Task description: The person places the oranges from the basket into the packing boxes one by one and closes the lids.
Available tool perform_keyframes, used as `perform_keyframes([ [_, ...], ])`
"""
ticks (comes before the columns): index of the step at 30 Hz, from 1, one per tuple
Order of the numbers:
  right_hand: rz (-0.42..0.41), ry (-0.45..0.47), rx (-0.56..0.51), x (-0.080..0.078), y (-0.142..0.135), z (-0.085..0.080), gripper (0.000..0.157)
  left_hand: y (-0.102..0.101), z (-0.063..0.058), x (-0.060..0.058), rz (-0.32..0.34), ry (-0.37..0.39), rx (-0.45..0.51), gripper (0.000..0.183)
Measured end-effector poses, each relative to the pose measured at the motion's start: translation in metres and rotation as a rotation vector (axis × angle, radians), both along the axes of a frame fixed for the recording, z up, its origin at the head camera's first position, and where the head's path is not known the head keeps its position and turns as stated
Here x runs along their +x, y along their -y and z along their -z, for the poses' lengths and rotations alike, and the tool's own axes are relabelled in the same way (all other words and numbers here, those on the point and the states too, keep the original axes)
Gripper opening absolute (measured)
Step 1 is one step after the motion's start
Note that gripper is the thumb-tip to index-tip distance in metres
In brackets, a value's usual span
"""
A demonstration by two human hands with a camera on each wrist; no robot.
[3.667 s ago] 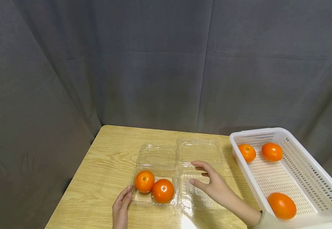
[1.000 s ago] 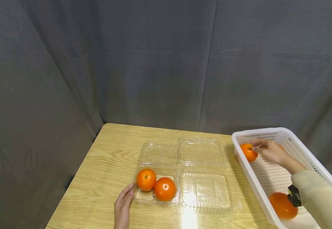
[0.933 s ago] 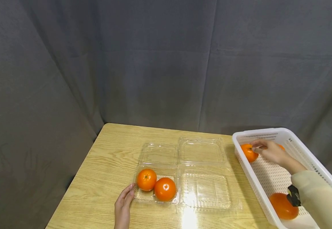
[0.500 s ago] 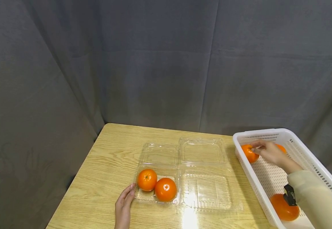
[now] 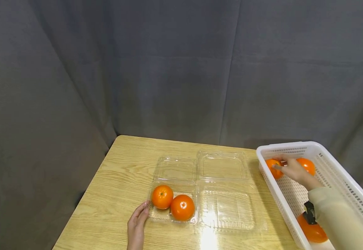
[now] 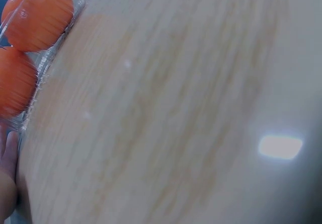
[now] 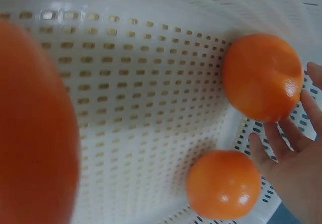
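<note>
Head view is showing us the left hand (image 5: 136, 225) resting at the outer side of a clear container (image 5: 184, 187); whether its fingers are pinching the plastic or only touching it, we are not able to tell. Inside that base, a stem-up fruit (image 5: 162, 197) and a glossy fruit (image 5: 182, 207) are sitting side by side, and the lid (image 5: 175, 169) is lying open beyond them. Just to the right, we are seeing a second container (image 5: 226, 208), also lying open on the wooden table (image 5: 122, 180). Over in the white basket (image 5: 331, 173), the right hand (image 5: 295, 171) is hovering by the corner fruit (image 5: 271, 169); from the right wrist, we are finding its fingers spread wide, their tips lying against or just beside the skin. Another fruit (image 5: 307, 165) is resting near this hand, while a long fruit (image 5: 312, 231) is lying closer to us, partly behind the black wrist device (image 5: 309, 213).
</note>
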State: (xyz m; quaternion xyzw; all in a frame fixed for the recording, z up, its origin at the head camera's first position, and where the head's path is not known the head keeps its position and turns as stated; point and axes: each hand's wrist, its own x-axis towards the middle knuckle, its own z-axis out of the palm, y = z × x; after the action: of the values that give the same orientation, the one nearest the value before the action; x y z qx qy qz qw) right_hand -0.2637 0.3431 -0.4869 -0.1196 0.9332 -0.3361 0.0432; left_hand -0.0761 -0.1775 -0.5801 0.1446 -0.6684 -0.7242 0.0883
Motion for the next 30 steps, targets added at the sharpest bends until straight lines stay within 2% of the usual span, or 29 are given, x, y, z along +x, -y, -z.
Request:
perform_keyframes([
  [6, 0.043, 0.049, -0.008, -0.001, 0.001, 0.01, 0.05, 0.001, 0.001, 0.001, 0.019, -0.001, -0.008, 0.047],
  [18, 0.051, 0.106, -0.005, -0.005, 0.006, 0.014, 0.061, 0.002, 0.002, -0.002, -0.001, 0.01, -0.008, 0.048],
  [30, 0.043, 0.065, 0.004, -0.004, 0.004, 0.018, 0.058, 0.001, -0.001, -0.002, 0.0, 0.041, -0.005, 0.048],
])
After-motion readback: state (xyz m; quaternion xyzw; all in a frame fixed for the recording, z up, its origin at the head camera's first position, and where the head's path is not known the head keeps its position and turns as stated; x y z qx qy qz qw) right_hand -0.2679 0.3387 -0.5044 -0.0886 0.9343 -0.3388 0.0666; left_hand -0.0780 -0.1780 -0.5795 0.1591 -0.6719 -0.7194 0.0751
